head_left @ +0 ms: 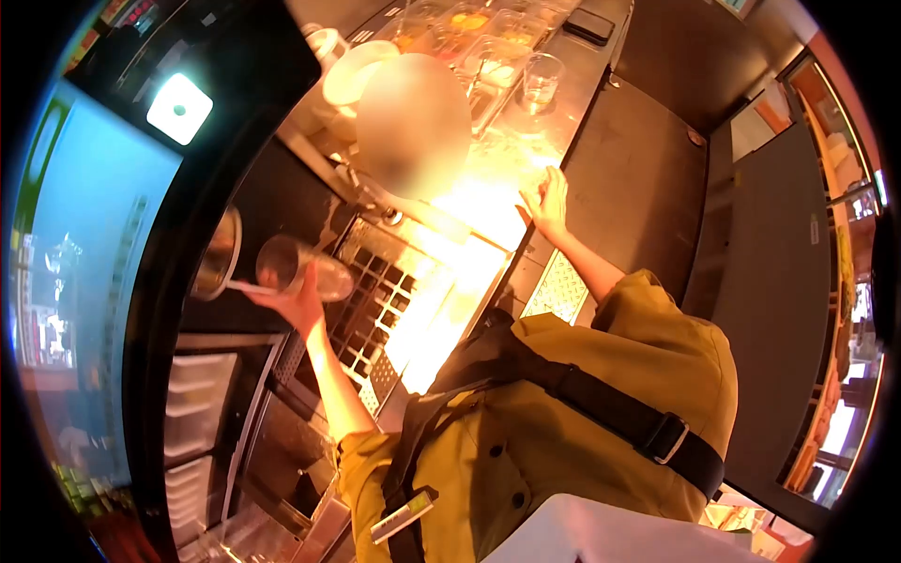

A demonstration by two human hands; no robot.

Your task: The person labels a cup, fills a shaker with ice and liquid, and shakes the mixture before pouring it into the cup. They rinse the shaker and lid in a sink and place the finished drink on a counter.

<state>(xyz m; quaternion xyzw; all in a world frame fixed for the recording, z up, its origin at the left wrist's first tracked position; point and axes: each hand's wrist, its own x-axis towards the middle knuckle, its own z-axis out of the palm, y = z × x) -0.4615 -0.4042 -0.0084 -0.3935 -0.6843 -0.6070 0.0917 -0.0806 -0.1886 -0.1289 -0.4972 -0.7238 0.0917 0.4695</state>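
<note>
My left hand is closed around a clear drinking glass, which lies tilted on its side in the grip. A thin pale strip shows beside the fingers, close to the rim of a round container. Below and right of the glass is a dark grid rack set into the counter. My right hand has its fingers stretched out at the edge of the brightly lit metal counter, with nothing in it.
Several clear tubs of food and a clear glass stand along the counter. Pale bowls sit beside a blurred patch that hides part of the counter. White plastic bins are at lower left, and a glowing screen is at far left.
</note>
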